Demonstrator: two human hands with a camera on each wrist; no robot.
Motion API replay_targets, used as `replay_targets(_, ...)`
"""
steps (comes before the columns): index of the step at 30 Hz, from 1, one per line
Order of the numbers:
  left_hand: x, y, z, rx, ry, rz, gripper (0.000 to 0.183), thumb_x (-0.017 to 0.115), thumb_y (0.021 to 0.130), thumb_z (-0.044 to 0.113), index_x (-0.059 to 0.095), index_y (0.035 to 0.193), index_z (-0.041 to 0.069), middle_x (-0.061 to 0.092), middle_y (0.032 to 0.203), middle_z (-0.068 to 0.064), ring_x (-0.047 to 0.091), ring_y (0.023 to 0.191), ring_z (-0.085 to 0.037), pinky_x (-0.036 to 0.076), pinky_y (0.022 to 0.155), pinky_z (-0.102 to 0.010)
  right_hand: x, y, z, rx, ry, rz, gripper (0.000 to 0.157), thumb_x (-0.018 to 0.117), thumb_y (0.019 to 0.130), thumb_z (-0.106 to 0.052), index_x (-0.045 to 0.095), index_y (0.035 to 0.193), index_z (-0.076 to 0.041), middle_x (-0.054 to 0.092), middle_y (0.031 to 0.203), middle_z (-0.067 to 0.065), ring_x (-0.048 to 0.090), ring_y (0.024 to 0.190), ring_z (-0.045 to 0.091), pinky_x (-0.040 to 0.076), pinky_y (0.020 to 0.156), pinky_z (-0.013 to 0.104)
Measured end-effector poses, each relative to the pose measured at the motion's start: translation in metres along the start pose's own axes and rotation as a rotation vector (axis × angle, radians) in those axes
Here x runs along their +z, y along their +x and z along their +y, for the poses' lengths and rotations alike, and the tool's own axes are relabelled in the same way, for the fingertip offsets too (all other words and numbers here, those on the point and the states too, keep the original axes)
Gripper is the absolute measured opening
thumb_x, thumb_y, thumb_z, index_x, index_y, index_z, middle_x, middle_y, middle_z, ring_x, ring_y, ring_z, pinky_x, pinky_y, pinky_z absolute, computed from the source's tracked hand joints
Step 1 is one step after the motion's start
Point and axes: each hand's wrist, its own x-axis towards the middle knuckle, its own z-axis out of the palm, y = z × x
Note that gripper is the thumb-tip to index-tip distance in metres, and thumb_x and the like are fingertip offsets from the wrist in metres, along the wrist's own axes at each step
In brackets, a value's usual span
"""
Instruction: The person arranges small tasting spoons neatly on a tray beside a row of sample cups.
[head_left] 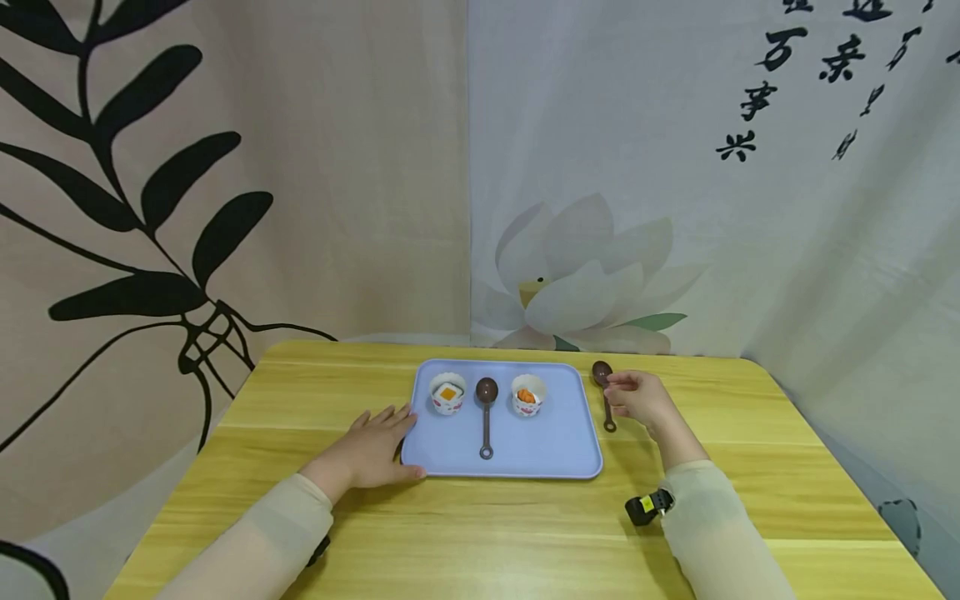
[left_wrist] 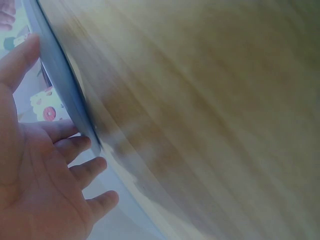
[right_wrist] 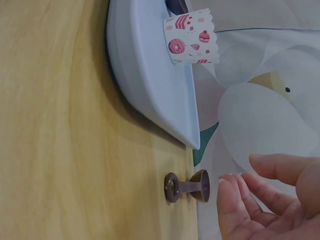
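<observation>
The brown spoon [head_left: 602, 374] lies on the wooden table [head_left: 450, 533], just beside the right edge of the tray [head_left: 540, 460], its bowl at the far end and its ringed handle toward the person. The right hand [head_left: 637, 398] is at the spoon: fingers bent, thumb standing apart from them, nothing pinched between. Whether a fingertip touches the handle cannot be told. For a secure grip, close thumb and forefinger on the handle below the bowl. The left hand [head_left: 372, 450] rests against the tray's left edge, fingers spread; light pressure there should steady the tray. Avoid jarring the tray, where a second spoon [head_left: 487, 391] lies between the left paper cup [head_left: 447, 408] and right paper cup [head_left: 526, 410].
</observation>
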Motion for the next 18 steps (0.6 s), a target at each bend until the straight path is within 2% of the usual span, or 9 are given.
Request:
replay_targets(6, 0.001, 0.001, -0.001, -0.007, 0.004, 0.004, 0.099, 0.065, 0.086, 0.065, 0.035, 0.154, 0.001, 0.026, 0.163, -0.016, 0.022, 0.148, -0.042, 0.013, 0.116, -0.065, 0.000, 0.005, 0.003, 0.019, 0.002, 0.009, 0.041, 0.059, 0.099, -0.001, 0.049, 0.137, 0.011, 0.061, 0.116, 0.022, 0.064, 0.090, 0.017, 0.058, 0.078, 0.033)
replay_targets(14, 0.002, 0.002, -0.001, -0.016, -0.001, 0.007, 0.098, 0.066, 0.086, 0.065, 0.036, 0.154, 0.002, 0.026, 0.163, -0.015, 0.022, 0.149, -0.042, 0.013, 0.116, -0.065, -0.002, 0.011, 0.013, 0.033, 0.007, 0.023, 0.041, 0.062, 0.096, 0.001, 0.051, 0.133, 0.014, 0.064, 0.104, 0.016, 0.063, 0.079, 0.016, 0.057, 0.070, 0.029)
replay_targets(18, 0.004, 0.003, -0.002, -0.021, 0.001, 0.008, 0.099, 0.066, 0.085, 0.066, 0.036, 0.155, 0.002, 0.026, 0.163, -0.014, 0.022, 0.149, -0.041, 0.012, 0.117, -0.065, -0.002, 0.017, 0.020, 0.024, -0.008, 0.023, 0.040, 0.064, 0.094, 0.001, 0.052, 0.130, 0.015, 0.065, 0.102, 0.018, 0.062, 0.075, 0.013, 0.055, 0.066, 0.027)
